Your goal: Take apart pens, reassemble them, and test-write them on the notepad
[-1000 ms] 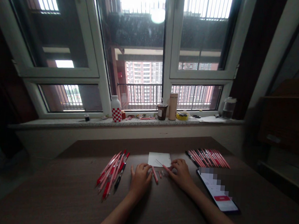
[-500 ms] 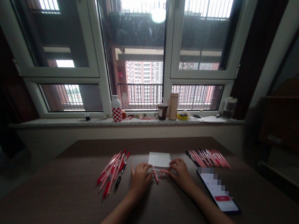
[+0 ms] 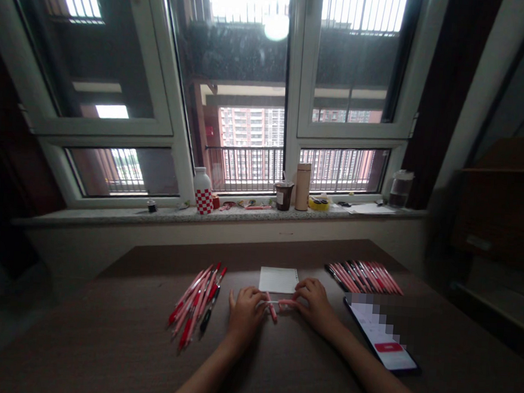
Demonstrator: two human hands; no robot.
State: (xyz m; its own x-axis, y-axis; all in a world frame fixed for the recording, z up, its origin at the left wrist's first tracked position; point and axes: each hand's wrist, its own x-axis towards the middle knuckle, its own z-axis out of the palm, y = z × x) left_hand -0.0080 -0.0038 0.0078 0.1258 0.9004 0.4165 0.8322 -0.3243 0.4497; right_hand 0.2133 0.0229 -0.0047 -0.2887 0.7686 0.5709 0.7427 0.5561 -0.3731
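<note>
We are holding a pink pen (image 3: pixel 287 302) level just on the near side of the white notepad (image 3: pixel 278 279); our right hand (image 3: pixel 315 305) is pinching its pink barrel narrowly between thumb and fingertips; our left hand (image 3: pixel 245 315) is curling its fingers shut on the pale thin end; a second pink piece (image 3: pixel 272 311) is lying slanted beneath, nearer us than the notepad. Left of the notepad a loose pile of pens (image 3: pixel 196 302) is fanning out; right of it a neat row of pens (image 3: pixel 364 277) is lying; right and nearer, a phone (image 3: pixel 382 339) is glowing white with a red bar, its writing blurred; the notepad's markings are too small to read.
</note>
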